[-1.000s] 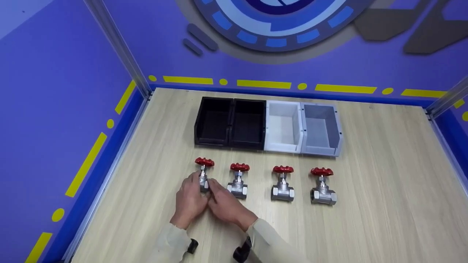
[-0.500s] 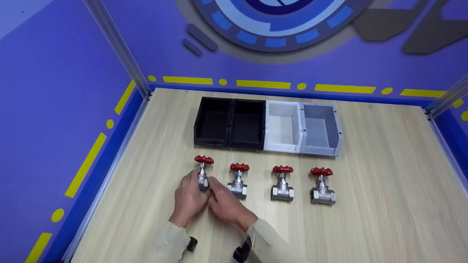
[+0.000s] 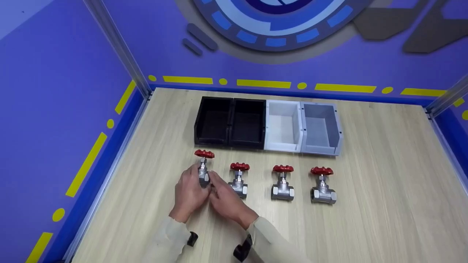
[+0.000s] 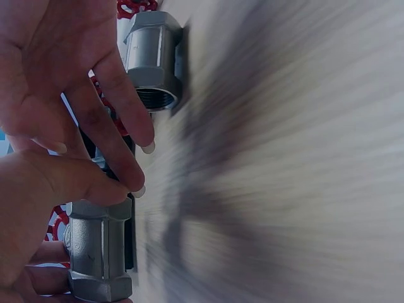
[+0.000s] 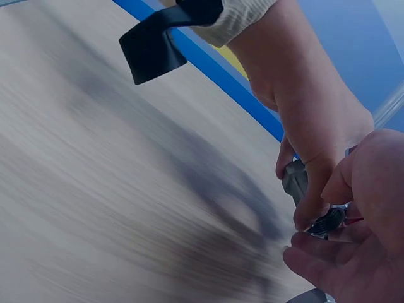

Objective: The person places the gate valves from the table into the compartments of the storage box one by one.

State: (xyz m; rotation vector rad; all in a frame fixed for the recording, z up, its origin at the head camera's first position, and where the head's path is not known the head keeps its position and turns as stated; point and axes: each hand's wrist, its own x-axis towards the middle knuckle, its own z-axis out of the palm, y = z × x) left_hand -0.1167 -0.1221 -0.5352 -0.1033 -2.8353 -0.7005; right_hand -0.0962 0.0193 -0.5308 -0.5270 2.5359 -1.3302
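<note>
In the head view a gate valve (image 3: 203, 170) with a red handwheel stands tilted between both hands at the left of a row. My left hand (image 3: 189, 191) grips its body from the left; in the left wrist view the thumb lies at one end of the steel body (image 4: 99, 249) and fingers wrap behind it. My right hand (image 3: 228, 201) holds at the valve's right end with thumb and index finger, their contact partly hidden; its other fingers (image 4: 129, 101) extend past. In the right wrist view the threaded opening (image 5: 328, 221) shows between the hands.
A second gate valve (image 3: 238, 188) stands just right of my right hand, then a third (image 3: 282, 190) and another (image 3: 323, 191). Behind them sit two black bins (image 3: 212, 141), a white bin (image 3: 281, 147) and a grey bin (image 3: 319, 150) on the wooden table (image 3: 384, 182).
The left gate valve has moved a little away from the body, toward the bins, with both hands going along. The other valves and the bins stay where they were.
</note>
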